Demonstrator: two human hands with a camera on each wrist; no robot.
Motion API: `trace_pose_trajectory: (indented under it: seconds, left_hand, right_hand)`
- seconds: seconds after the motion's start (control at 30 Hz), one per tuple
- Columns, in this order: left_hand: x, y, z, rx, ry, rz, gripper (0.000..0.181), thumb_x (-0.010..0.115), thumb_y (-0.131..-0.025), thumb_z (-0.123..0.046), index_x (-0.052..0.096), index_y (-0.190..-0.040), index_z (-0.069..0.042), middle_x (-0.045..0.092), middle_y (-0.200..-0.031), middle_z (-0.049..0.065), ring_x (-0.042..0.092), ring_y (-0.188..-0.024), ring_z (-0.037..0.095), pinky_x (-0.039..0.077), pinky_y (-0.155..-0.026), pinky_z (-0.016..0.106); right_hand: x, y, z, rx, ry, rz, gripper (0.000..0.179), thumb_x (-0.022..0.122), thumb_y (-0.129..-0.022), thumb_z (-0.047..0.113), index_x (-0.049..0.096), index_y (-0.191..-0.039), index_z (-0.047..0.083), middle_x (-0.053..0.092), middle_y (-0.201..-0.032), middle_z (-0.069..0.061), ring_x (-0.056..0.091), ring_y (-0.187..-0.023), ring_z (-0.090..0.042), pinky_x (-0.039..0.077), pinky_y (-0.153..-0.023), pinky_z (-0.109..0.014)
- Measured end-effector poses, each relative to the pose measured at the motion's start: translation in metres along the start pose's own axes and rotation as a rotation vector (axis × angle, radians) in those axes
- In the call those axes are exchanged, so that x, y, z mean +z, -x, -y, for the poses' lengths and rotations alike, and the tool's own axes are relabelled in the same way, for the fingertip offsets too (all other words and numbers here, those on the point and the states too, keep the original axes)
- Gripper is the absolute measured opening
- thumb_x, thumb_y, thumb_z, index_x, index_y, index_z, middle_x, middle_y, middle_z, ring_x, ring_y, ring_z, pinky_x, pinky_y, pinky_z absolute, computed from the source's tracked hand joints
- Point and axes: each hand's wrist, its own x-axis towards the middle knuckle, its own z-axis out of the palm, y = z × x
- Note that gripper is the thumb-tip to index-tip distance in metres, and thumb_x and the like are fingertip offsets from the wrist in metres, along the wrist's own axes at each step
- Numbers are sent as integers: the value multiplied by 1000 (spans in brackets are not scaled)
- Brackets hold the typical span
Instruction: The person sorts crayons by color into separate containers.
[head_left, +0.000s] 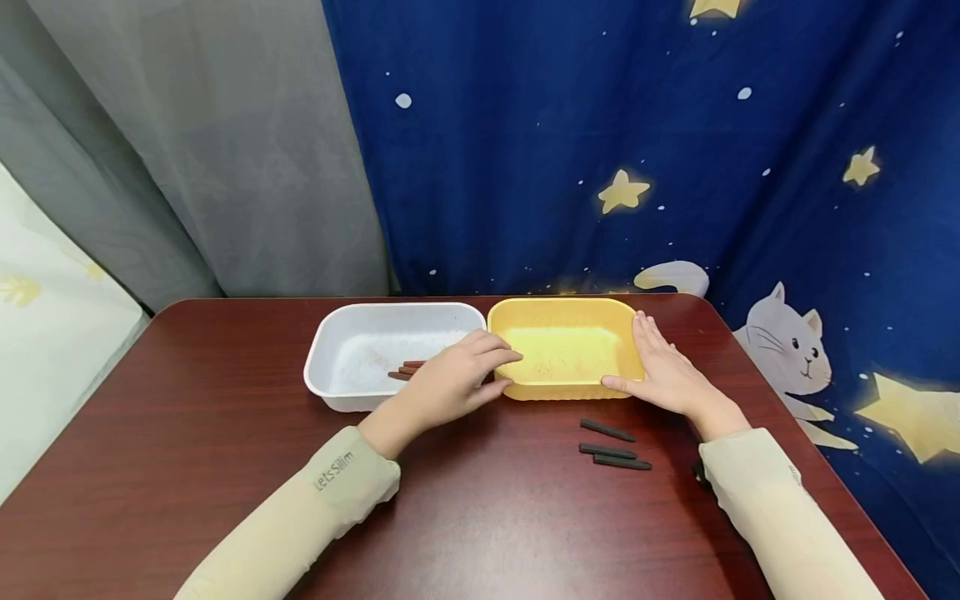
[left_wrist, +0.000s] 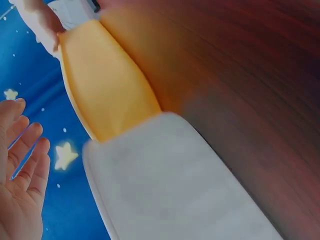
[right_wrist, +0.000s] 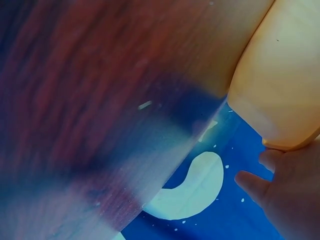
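A yellow plastic tray (head_left: 562,390) stands at the back of the table, its right end next to my right hand (head_left: 669,377). The right fingers lie straight along that end wall and the thumb reaches the front rim; the right wrist view shows this hand (right_wrist: 295,187) at the tray (right_wrist: 282,75). My left hand (head_left: 459,372) hovers where the yellow tray meets a white tray (head_left: 341,354), fingers slightly bent, fingertips by the yellow tray's left rim. In the left wrist view its palm (left_wrist: 22,200) holds nothing. Dark red sticks (head_left: 405,370) lie in the white tray, partly hidden by the left hand.
Three black sticks (head_left: 607,430) lie on the brown table (head_left: 480,517) in front of the yellow tray. A small dark object (head_left: 701,475) shows beside the right sleeve. Behind the table's back edge hang a blue starry curtain (head_left: 510,167) and a grey curtain (head_left: 247,150).
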Motion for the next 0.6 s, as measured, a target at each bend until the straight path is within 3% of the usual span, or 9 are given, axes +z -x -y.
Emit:
trace_pose_trajectory:
  seconds: [0.33, 0.6]
  left_hand:
    - [18, -39, -24, 134, -2, 47, 22, 69, -93, -18, 70, -113, -8, 69, -108, 1, 60, -105, 18, 48, -98, 28]
    - [34, -43, -36, 146, 42, 165, 19, 66, -95, -17, 71, -111, -7, 71, -102, 2, 63, -98, 16, 51, -93, 27]
  right_hand:
    - [0, 0, -2, 5, -30, 0, 119, 62, -86, 66, -4, -157, -3, -5, -166, -21, 0, -154, -41, 16, -116, -70]
    - [2, -2, -3, 2, -40, -10, 119, 62, -86, 66, -3, -157, -3, -4, -166, -21, 0, -154, -41, 15, -116, -71]
